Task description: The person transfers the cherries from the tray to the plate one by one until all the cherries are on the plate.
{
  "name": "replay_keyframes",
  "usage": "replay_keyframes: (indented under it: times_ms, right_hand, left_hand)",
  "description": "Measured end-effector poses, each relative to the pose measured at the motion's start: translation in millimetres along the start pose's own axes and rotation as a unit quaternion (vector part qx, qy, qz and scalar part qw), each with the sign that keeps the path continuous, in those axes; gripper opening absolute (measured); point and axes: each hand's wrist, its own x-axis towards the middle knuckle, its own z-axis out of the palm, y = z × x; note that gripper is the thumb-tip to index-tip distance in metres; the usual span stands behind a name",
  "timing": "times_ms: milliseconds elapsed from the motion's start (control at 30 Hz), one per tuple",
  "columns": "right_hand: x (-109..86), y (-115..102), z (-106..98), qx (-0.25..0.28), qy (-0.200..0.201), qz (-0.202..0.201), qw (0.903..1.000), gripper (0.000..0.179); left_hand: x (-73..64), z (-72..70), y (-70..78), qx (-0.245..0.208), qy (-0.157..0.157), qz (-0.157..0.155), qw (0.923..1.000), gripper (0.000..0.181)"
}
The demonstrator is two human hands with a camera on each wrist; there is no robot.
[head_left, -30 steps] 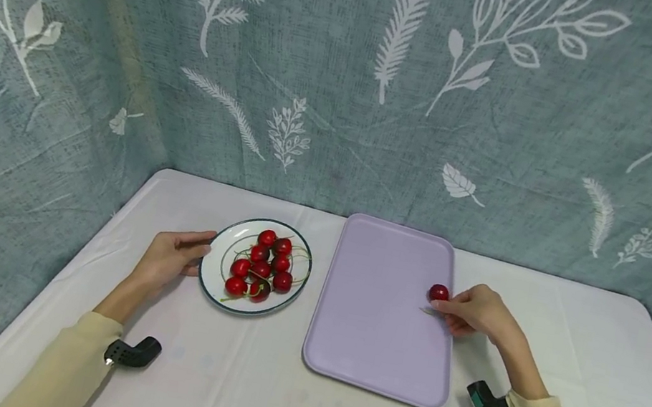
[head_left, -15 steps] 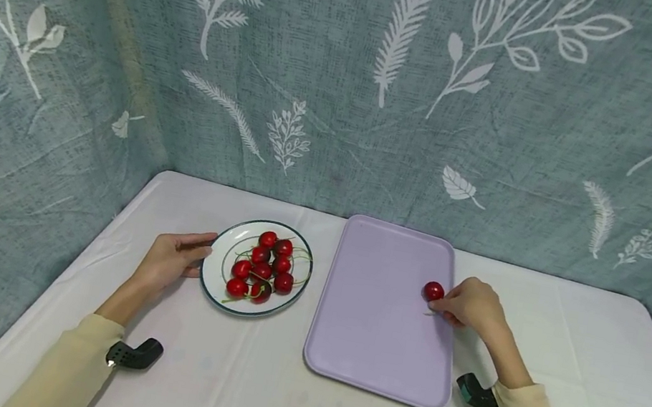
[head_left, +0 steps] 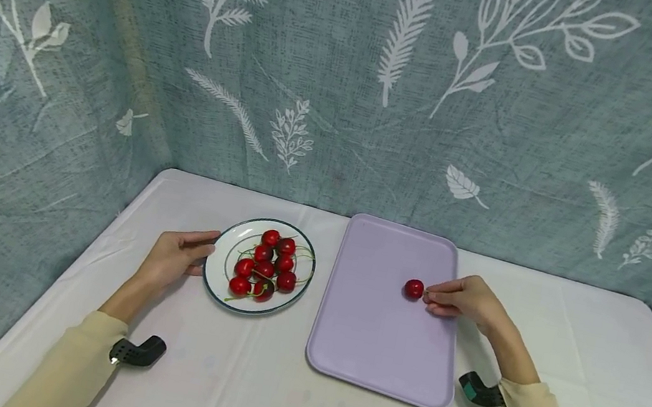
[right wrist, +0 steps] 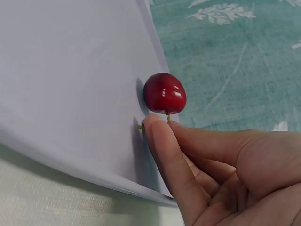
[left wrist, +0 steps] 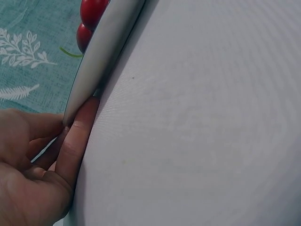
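Observation:
My right hand (head_left: 466, 301) pinches the short green stem of a dark red cherry (head_left: 413, 289) between thumb and fingertips. In the right wrist view the glossy cherry (right wrist: 165, 93) sits just beyond the fingertips, close over the lilac tray (head_left: 380, 344). On the left, my left hand (head_left: 168, 259) grips the rim of a white plate (head_left: 216, 271) with a dark blue edge. The left wrist view has a finger (left wrist: 77, 136) tucked under the plate's rim. Several red cherries (head_left: 264, 270) with green stems lie piled on that plate.
A white cloth (head_left: 240, 392) covers the table, and the tray lies right of the plate. Behind the table hangs a green curtain (head_left: 333, 88) with white leaf prints. Each wrist carries a black camera mount (head_left: 139, 350).
My right hand has shifted left over the tray, carrying the cherry from near its right rim further inward. The left hand keeps its hold at the plate's rim.

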Motion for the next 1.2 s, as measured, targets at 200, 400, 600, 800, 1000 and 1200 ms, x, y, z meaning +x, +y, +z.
replay_keyframes:
  times_ms: [200,400,600,800,1000,1200]
  right_hand:
    - [-0.1,0.0,1.8,0.001,0.018,-0.010,0.9998,0.032]
    - [-1.8,-1.8,5.6,-0.092,0.084,-0.026,0.9919,0.031]
    - [-3.0,-5.8,8.8,-0.138,0.120,-0.039,0.9823,0.029]
    - [3.6,-13.9,21.8,-0.087,0.131,-0.066,0.9853,0.030]
    - [17.9,-24.5,44.3,-0.043,0.107,-0.106,0.9877,0.027]
    - [28.2,-34.3,64.4,-0.010,0.091,-0.111,0.9897,0.027]
  left_hand:
    - [0.8,0.1,-1.6,0.001,0.001,0.000,1.0000,0.042]
    - [2.3,-0.7,-2.4,0.001,-0.001,0.003,1.0000,0.042]
    - [2.5,-2.2,-3.3,-0.001,-0.004,0.005,1.0000,0.042]
    - [2.0,-3.9,-4.7,0.002,-0.005,0.006,1.0000,0.042]
    - [0.9,-4.8,-3.4,0.001,-0.005,0.006,1.0000,0.041]
    - [-0.2,-4.3,-1.4,0.001,-0.009,0.005,0.9999,0.041]
